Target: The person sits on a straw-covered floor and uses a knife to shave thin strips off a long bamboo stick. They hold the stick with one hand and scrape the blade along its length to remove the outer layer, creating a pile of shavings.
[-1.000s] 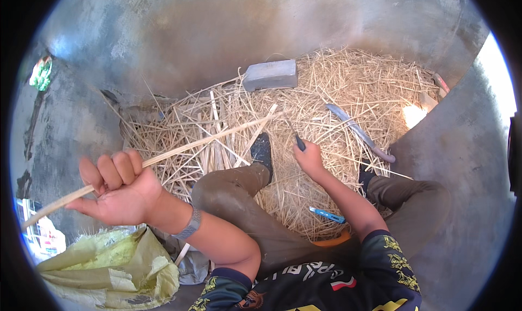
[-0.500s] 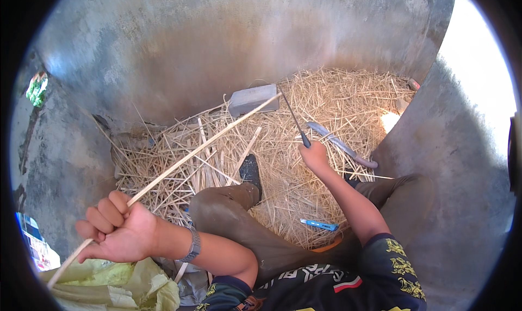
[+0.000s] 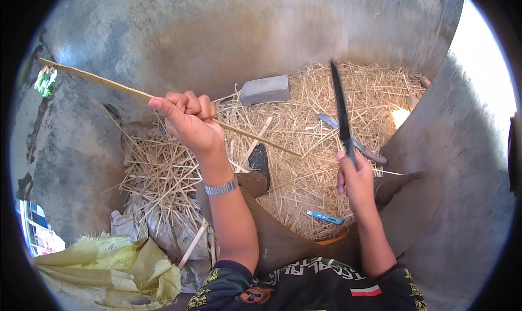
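Observation:
My left hand [image 3: 193, 120] is raised at left of centre, its fingers wrapped round a long thin strip of pale wood, seemingly bamboo [image 3: 98, 80]. One end of the strip points up to the far left; the other slants down over the shavings at the middle. On the right, my right hand [image 3: 356, 181] grips the handle of a long dark-bladed knife [image 3: 341, 101], its blade pointing away from me and slightly left. Blade and strip are apart. Beyond the knife lies a curved grey tool with a brownish handle [image 3: 370, 152], partly hidden by the blade.
Pale shavings and strips [image 3: 293, 186] cover the floor between my legs. A grey block [image 3: 265, 90] rests by the curved concrete wall [image 3: 217, 39]. Close to my right leg is a blue box cutter [image 3: 325, 217]. A yellowish woven sack [image 3: 114, 273] lies at the near left.
My left hand has risen and moved right, swinging the strip so its far end now points left. The knife has moved right, away from the strip, and its blade now stands more upright.

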